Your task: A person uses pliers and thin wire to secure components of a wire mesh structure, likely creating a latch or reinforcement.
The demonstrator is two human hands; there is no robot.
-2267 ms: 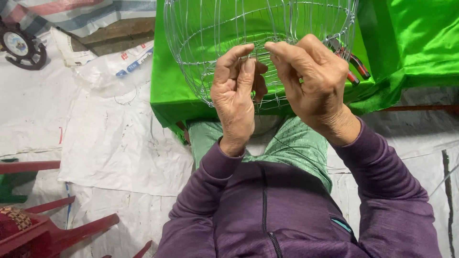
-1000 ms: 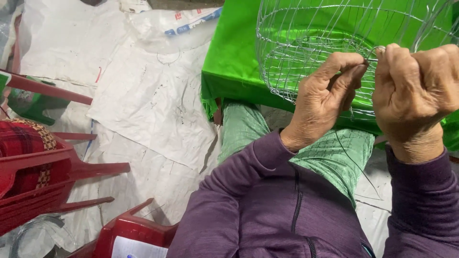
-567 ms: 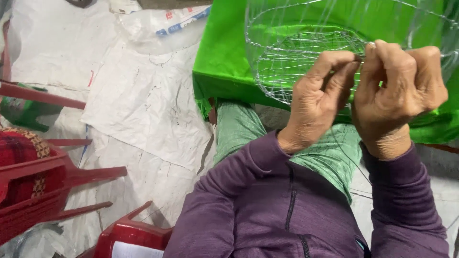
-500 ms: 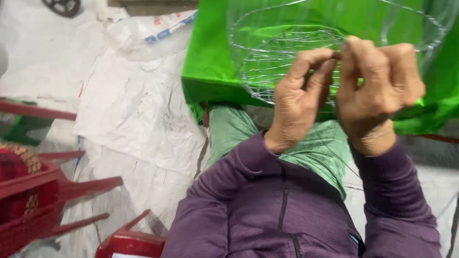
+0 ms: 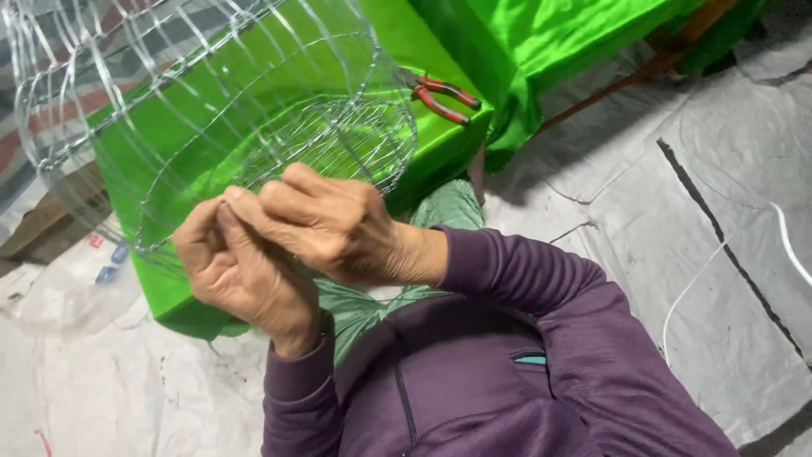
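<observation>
Where both hands' grip meets, the wire basket rim sits pinched.

The round basket frame of thin silvery wire is bare, shiny metal. It stands on glossy, smooth bright-green satin cloth. The pliers with red grips look plastic-coated. The purple long-sleeved top is matt, finely ribbed knit. The white woven sheeting looks dull and creased.

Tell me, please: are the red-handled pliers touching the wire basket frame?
Apart. In the head view the red-handled pliers lie on the green cloth to the right of the wire basket frame, with a strip of bare cloth between them.
</observation>
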